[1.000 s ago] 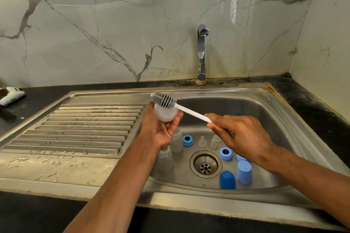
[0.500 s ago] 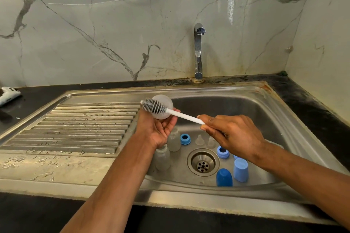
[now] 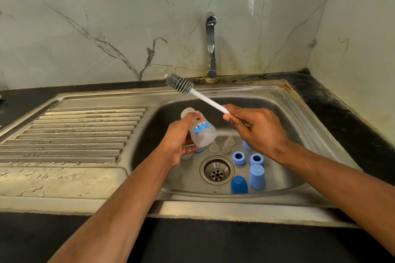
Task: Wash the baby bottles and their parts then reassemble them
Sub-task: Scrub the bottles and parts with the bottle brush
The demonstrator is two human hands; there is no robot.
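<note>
Over the basin of the steel sink (image 3: 299,113), a frosted baby bottle (image 3: 202,132) is gripped by the left hand (image 3: 179,143), whose fingers are curled round it; the bottle is tilted and bears a blue printed picture. Beside it, the white handle of a bottle brush (image 3: 192,92) is pinched in the right hand (image 3: 256,130), the grey bristled head raised toward the tap (image 3: 211,45) and clear of the bottle. On the sink floor below, two blue caps (image 3: 248,179), blue rings (image 3: 239,158) and clear teats (image 3: 222,145) are gathered round the drain (image 3: 217,170).
</note>
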